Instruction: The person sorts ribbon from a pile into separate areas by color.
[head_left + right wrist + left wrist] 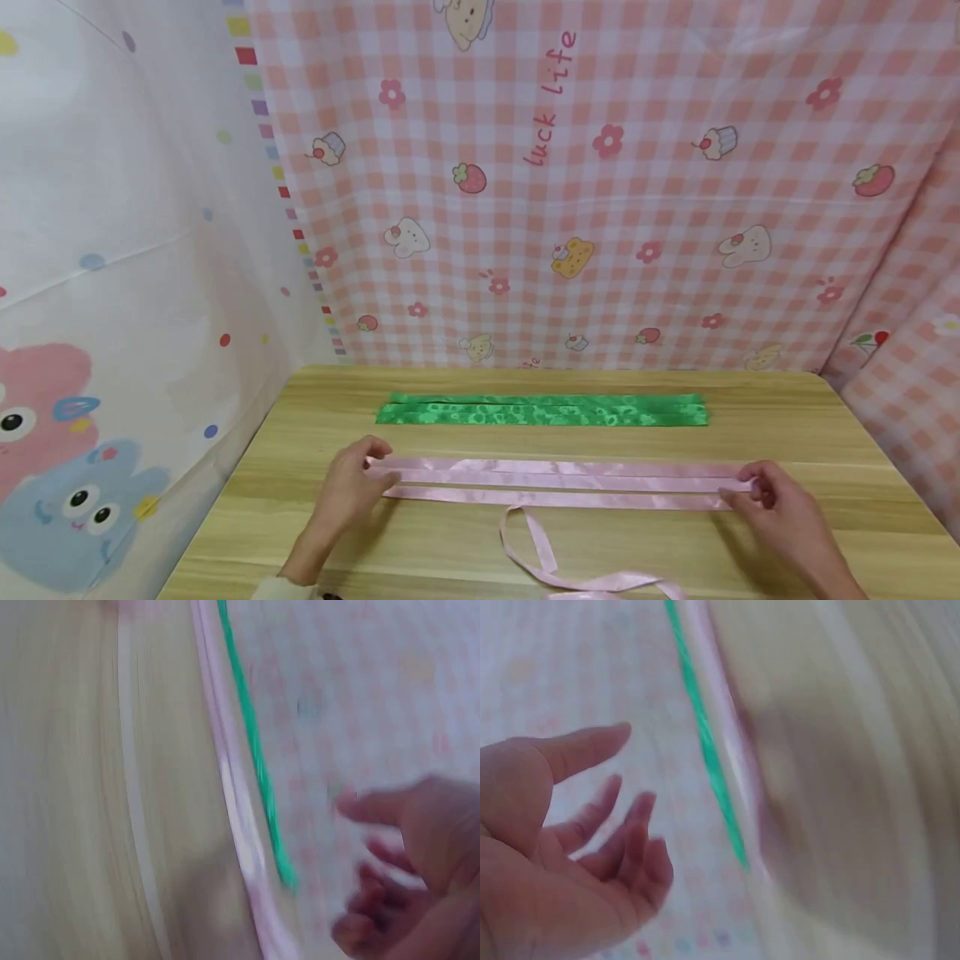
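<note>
Pale pink ribbon strips (555, 478) lie side by side across the wooden table in the head view. My left hand (352, 483) is at their left end, my right hand (780, 508) at their right end. In the left wrist view the left hand (577, 847) has its thumb and fingers apart, with nothing visible between them. The right wrist view, blurred, shows the right hand (420, 870) with thumb extended and fingers loosely bent, no ribbon seen in it. Behind the pink strips lie green ribbon strips (540, 410).
A loose pink ribbon (528, 567) curls near the front of the wooden table (300, 417). A pink checked cloth (525, 208) hangs behind the table's back edge, and a white patterned cloth (150, 250) hangs on the left.
</note>
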Action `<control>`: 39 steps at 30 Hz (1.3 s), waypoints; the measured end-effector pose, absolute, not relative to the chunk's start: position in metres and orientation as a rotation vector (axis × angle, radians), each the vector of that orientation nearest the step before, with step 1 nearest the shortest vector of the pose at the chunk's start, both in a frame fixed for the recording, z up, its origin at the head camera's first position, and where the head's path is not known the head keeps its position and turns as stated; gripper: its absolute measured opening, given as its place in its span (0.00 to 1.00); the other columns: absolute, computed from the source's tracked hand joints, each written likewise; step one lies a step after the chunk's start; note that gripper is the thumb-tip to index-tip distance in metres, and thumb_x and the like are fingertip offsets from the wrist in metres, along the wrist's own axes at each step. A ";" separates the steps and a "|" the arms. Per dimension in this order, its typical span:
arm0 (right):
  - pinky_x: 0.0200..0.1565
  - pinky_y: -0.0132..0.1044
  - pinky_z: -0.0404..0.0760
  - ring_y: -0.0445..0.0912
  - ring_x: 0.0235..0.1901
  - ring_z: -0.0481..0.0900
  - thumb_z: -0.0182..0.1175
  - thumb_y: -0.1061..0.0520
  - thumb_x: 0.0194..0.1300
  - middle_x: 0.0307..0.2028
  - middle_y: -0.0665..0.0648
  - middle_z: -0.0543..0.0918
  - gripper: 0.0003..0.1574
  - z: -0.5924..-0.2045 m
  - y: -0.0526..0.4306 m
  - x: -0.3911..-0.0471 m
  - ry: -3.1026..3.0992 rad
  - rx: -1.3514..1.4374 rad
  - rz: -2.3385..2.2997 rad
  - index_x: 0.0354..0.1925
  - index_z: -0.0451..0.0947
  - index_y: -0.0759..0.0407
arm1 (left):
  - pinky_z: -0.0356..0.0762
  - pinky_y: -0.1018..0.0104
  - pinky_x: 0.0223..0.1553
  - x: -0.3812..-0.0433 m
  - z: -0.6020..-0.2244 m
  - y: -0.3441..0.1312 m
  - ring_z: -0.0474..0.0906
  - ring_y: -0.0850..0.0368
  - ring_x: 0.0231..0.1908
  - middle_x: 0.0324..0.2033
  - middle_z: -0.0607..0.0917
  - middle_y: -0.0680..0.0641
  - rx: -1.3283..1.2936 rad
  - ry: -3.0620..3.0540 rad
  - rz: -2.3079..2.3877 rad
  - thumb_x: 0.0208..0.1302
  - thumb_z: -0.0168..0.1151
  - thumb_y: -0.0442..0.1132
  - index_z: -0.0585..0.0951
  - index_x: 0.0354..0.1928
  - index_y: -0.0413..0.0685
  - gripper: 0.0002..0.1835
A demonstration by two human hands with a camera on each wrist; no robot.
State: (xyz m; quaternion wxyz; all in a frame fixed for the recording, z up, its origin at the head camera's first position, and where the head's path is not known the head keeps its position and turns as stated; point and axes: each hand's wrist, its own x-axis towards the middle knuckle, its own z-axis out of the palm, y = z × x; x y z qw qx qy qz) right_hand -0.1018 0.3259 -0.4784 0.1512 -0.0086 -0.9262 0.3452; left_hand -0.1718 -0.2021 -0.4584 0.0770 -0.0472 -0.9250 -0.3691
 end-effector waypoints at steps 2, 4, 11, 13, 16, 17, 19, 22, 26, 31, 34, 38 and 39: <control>0.24 0.30 0.67 0.32 0.24 0.67 0.70 0.64 0.59 0.26 0.45 0.72 0.12 -0.481 0.302 -0.101 -2.626 0.301 1.071 0.36 0.75 0.56 | 0.75 0.64 0.39 -0.168 -0.457 -0.181 0.77 0.54 0.36 0.35 0.84 0.46 -0.271 -2.745 -1.203 0.51 0.74 0.29 0.81 0.38 0.44 0.13; 0.25 0.29 0.69 0.32 0.26 0.69 0.69 0.65 0.59 0.26 0.43 0.74 0.12 -0.483 0.281 -0.100 -2.622 0.637 1.220 0.35 0.75 0.53 | 0.76 0.68 0.36 -0.163 -0.457 -0.158 0.78 0.56 0.34 0.33 0.84 0.48 -0.433 -2.736 -1.302 0.53 0.73 0.29 0.80 0.38 0.44 0.13; 0.39 0.32 0.74 0.37 0.38 0.73 0.69 0.52 0.63 0.39 0.47 0.80 0.13 -0.491 0.236 -0.102 -2.759 1.196 1.436 0.43 0.77 0.50 | 0.80 0.71 0.39 -0.143 -0.461 -0.090 0.80 0.64 0.36 0.35 0.85 0.44 -0.995 -2.731 -1.623 0.58 0.70 0.30 0.79 0.41 0.41 0.11; 0.40 0.32 0.72 0.36 0.39 0.71 0.70 0.51 0.62 0.39 0.47 0.79 0.13 -0.495 0.227 -0.104 -2.743 1.277 1.405 0.42 0.77 0.50 | 0.80 0.73 0.40 -0.139 -0.466 -0.077 0.80 0.68 0.36 0.35 0.86 0.45 -1.097 -2.753 -1.679 0.59 0.70 0.31 0.79 0.42 0.42 0.11; 0.37 0.30 0.70 0.34 0.38 0.69 0.69 0.55 0.63 0.37 0.49 0.79 0.11 -0.500 0.217 -0.106 -2.681 1.397 1.366 0.41 0.77 0.52 | 0.80 0.75 0.39 -0.134 -0.473 -0.064 0.80 0.72 0.35 0.35 0.86 0.49 -1.224 -2.829 -1.723 0.60 0.70 0.32 0.79 0.44 0.43 0.12; 0.37 0.29 0.70 0.33 0.38 0.68 0.69 0.56 0.62 0.36 0.49 0.79 0.11 -0.501 0.215 -0.107 -2.676 1.416 1.360 0.41 0.78 0.52 | 0.80 0.76 0.39 -0.133 -0.475 -0.061 0.80 0.72 0.34 0.35 0.86 0.50 -1.261 -2.853 -1.740 0.60 0.70 0.32 0.79 0.45 0.43 0.13; 0.36 0.28 0.68 0.32 0.37 0.67 0.69 0.56 0.62 0.35 0.48 0.79 0.09 -0.504 0.211 -0.107 -2.680 1.431 1.357 0.40 0.78 0.53 | 0.79 0.76 0.38 -0.130 -0.478 -0.057 0.79 0.73 0.34 0.35 0.85 0.53 -1.331 -2.903 -1.752 0.60 0.70 0.32 0.79 0.46 0.44 0.13; 0.34 0.27 0.66 0.30 0.35 0.67 0.67 0.58 0.63 0.33 0.48 0.79 0.07 -0.506 0.208 -0.107 -2.679 1.448 1.312 0.38 0.78 0.53 | 0.79 0.77 0.38 -0.128 -0.482 -0.054 0.79 0.74 0.35 0.37 0.85 0.53 -1.406 -2.930 -1.800 0.61 0.69 0.30 0.79 0.47 0.42 0.13; 0.32 0.25 0.68 0.29 0.33 0.67 0.63 0.60 0.66 0.30 0.46 0.78 0.02 -0.504 0.207 -0.106 -2.714 1.423 1.388 0.36 0.79 0.55 | 0.79 0.77 0.39 -0.127 -0.484 -0.052 0.80 0.73 0.36 0.39 0.86 0.48 -1.454 -2.910 -1.872 0.63 0.66 0.28 0.79 0.48 0.40 0.12; 0.34 0.28 0.77 0.29 0.32 0.73 0.58 0.60 0.71 0.30 0.50 0.81 0.06 -0.497 0.203 -0.103 -2.718 1.332 1.842 0.36 0.79 0.59 | 0.79 0.77 0.40 -0.126 -0.481 -0.052 0.81 0.73 0.37 0.38 0.87 0.49 -1.459 -2.897 -1.921 0.65 0.64 0.29 0.79 0.48 0.41 0.11; 0.33 0.28 0.78 0.29 0.31 0.73 0.58 0.60 0.72 0.29 0.57 0.81 0.05 -0.491 0.201 -0.101 -2.653 1.306 2.006 0.37 0.78 0.61 | 0.79 0.76 0.39 -0.125 -0.478 -0.053 0.81 0.73 0.35 0.34 0.87 0.54 -1.443 -2.893 -1.936 0.66 0.63 0.31 0.80 0.48 0.44 0.10; 0.31 0.26 0.76 0.29 0.30 0.72 0.60 0.63 0.70 0.27 0.62 0.77 0.02 -0.484 0.202 -0.099 -2.602 1.289 2.034 0.37 0.77 0.61 | 0.78 0.76 0.38 -0.124 -0.473 -0.054 0.80 0.74 0.34 0.32 0.87 0.55 -1.431 -2.855 -1.925 0.67 0.63 0.33 0.79 0.49 0.47 0.10; 0.30 0.25 0.75 0.29 0.29 0.71 0.60 0.63 0.69 0.26 0.63 0.76 0.02 -0.483 0.203 -0.098 -2.599 1.279 2.038 0.37 0.76 0.61 | 0.78 0.76 0.39 -0.124 -0.471 -0.054 0.79 0.74 0.35 0.32 0.87 0.55 -1.427 -2.845 -1.917 0.67 0.63 0.33 0.79 0.49 0.47 0.11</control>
